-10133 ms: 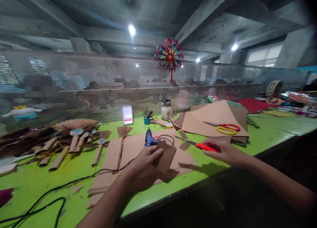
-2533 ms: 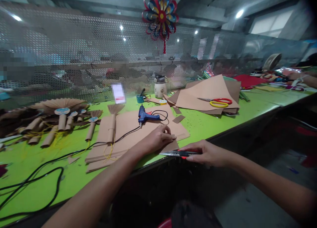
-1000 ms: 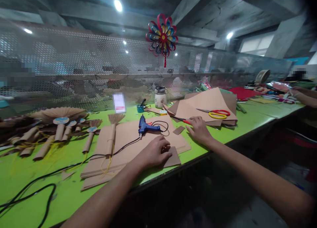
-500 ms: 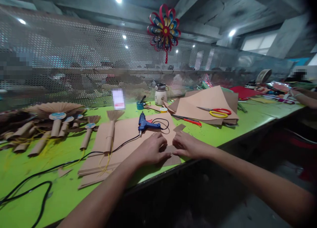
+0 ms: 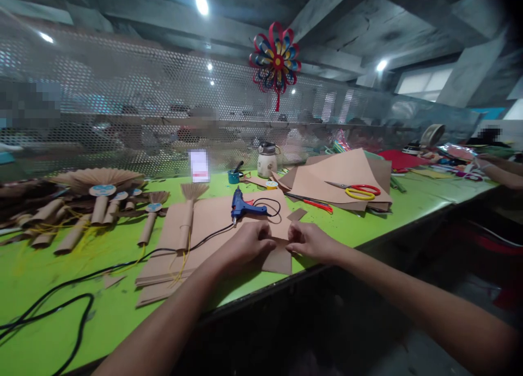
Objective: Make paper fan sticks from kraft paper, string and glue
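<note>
A small sheet of brown paper lies at the table's front edge, between my two hands. My left hand is closed with curled fingers on the sheet's left side. Opposite it, my right hand pinches the right edge, thumb and fingertips together. Just behind them lies a blue glue gun on a stack of large brown paper sheets. A narrow brown paper strip rests beyond my right hand. The paper's upper part is partly hidden by my fingers.
Red-and-yellow scissors lie on brown sheets at the back right, near a red-handled tool. Paper fans with rolled handles crowd the left. A black cord crosses the green table. A flask stands behind.
My right hand has shifted slightly away from the left and its fingers are curled tighter. The small sheet now sits straighter, its right edge upright in view. The whole view has shifted a little.
</note>
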The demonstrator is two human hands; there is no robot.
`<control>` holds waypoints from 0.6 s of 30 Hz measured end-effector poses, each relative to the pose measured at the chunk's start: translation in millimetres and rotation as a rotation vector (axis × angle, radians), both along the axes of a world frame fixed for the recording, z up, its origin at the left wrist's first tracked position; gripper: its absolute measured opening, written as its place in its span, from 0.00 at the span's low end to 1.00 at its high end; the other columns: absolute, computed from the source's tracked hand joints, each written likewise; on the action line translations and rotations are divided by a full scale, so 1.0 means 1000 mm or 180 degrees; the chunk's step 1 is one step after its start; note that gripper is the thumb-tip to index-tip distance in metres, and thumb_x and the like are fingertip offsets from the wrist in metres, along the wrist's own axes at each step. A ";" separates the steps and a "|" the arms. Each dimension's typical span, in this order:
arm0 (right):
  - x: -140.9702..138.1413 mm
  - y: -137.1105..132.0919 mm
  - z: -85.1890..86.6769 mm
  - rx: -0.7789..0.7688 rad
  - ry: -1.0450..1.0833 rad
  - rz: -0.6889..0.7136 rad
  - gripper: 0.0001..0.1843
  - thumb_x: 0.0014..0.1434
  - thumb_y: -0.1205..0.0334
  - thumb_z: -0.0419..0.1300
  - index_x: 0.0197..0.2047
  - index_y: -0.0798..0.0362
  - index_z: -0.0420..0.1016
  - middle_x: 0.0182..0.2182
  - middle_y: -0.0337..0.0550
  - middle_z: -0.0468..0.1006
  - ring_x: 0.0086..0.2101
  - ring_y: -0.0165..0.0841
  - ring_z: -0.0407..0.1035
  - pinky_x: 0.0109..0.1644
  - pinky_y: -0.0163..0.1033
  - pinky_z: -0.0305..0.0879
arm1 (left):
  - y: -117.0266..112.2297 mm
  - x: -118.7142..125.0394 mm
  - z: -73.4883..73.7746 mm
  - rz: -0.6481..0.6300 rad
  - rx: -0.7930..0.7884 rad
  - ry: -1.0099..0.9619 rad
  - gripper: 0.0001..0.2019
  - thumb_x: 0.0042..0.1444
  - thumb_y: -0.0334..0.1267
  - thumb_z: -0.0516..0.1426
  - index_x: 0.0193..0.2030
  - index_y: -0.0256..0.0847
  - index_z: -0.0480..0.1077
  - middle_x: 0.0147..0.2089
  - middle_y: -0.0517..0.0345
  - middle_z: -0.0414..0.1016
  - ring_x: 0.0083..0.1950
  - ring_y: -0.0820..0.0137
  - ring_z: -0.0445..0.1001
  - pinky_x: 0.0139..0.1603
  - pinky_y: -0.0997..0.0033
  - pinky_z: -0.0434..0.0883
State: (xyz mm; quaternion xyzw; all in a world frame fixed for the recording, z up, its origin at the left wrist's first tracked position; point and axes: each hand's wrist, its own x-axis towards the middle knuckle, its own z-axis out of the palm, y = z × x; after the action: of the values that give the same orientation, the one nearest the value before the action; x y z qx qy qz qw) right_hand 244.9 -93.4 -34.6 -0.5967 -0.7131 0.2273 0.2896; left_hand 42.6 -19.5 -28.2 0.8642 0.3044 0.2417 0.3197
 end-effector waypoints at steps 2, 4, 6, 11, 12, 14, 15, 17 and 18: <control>-0.001 0.008 0.004 -0.0211 0.0577 0.0106 0.10 0.49 0.65 0.64 0.35 0.55 0.68 0.25 0.36 0.71 0.26 0.29 0.67 0.30 0.33 0.60 | 0.006 0.000 0.001 0.0098 -0.0218 -0.0309 0.09 0.47 0.41 0.59 0.25 0.39 0.66 0.24 0.64 0.65 0.26 0.73 0.63 0.25 0.75 0.56; -0.001 0.020 0.010 -0.0302 0.0970 0.0235 0.16 0.47 0.62 0.66 0.40 0.56 0.70 0.25 0.35 0.72 0.25 0.28 0.67 0.29 0.33 0.60 | 0.013 -0.001 0.003 0.0217 -0.0384 -0.0562 0.10 0.47 0.42 0.60 0.25 0.38 0.66 0.23 0.64 0.66 0.25 0.73 0.63 0.25 0.75 0.58; -0.002 0.034 0.018 -0.0352 0.1209 0.0409 0.18 0.46 0.59 0.68 0.39 0.58 0.71 0.24 0.36 0.72 0.25 0.28 0.66 0.29 0.33 0.60 | 0.019 -0.004 0.006 0.0324 -0.0427 -0.0743 0.11 0.46 0.43 0.61 0.25 0.38 0.66 0.22 0.63 0.67 0.24 0.74 0.64 0.24 0.76 0.59; -0.007 0.067 0.027 -0.0472 0.1666 0.0927 0.19 0.43 0.52 0.71 0.27 0.59 0.72 0.21 0.37 0.71 0.21 0.24 0.61 0.26 0.32 0.57 | 0.030 -0.014 0.010 0.0596 -0.0622 -0.1051 0.15 0.45 0.47 0.62 0.23 0.37 0.67 0.18 0.63 0.67 0.18 0.76 0.61 0.18 0.77 0.55; -0.008 0.072 0.028 -0.0480 0.1716 0.0965 0.20 0.42 0.51 0.71 0.26 0.59 0.72 0.19 0.36 0.70 0.20 0.23 0.59 0.25 0.32 0.56 | 0.030 -0.016 0.011 0.0643 -0.0708 -0.1118 0.16 0.44 0.48 0.63 0.23 0.37 0.67 0.17 0.64 0.65 0.16 0.77 0.60 0.17 0.78 0.54; -0.010 0.079 0.032 -0.0508 0.1740 0.1048 0.20 0.43 0.50 0.70 0.26 0.59 0.72 0.18 0.34 0.68 0.19 0.22 0.58 0.24 0.31 0.55 | 0.032 -0.018 0.013 0.0729 -0.0836 -0.1238 0.18 0.44 0.51 0.62 0.23 0.37 0.66 0.15 0.66 0.62 0.15 0.79 0.56 0.15 0.78 0.51; -0.011 0.082 0.034 -0.0514 0.1720 0.1092 0.20 0.44 0.49 0.70 0.26 0.59 0.72 0.17 0.33 0.68 0.18 0.22 0.58 0.23 0.31 0.55 | 0.032 -0.019 0.014 0.0781 -0.0860 -0.1288 0.19 0.43 0.52 0.62 0.23 0.37 0.66 0.14 0.67 0.61 0.14 0.79 0.55 0.15 0.78 0.51; -0.012 0.087 0.038 -0.0484 0.1654 0.1142 0.20 0.46 0.48 0.69 0.27 0.59 0.73 0.17 0.33 0.68 0.18 0.22 0.58 0.23 0.31 0.54 | 0.033 -0.019 0.016 0.0906 -0.0831 -0.1349 0.20 0.44 0.55 0.62 0.21 0.37 0.66 0.13 0.68 0.59 0.15 0.80 0.54 0.15 0.78 0.50; -0.013 0.089 0.038 -0.0449 0.1626 0.1143 0.20 0.46 0.48 0.68 0.27 0.59 0.73 0.16 0.34 0.68 0.18 0.22 0.58 0.22 0.31 0.54 | 0.033 -0.020 0.017 0.0968 -0.0787 -0.1366 0.21 0.44 0.55 0.61 0.21 0.37 0.65 0.13 0.68 0.58 0.15 0.80 0.53 0.16 0.78 0.50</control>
State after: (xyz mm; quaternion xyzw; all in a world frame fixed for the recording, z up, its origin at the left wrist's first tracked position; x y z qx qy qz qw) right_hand 231.9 -4.1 3.8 -0.4036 -0.6936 0.4661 0.3724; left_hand 23.0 13.9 -11.6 0.6922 0.3830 0.4253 0.4397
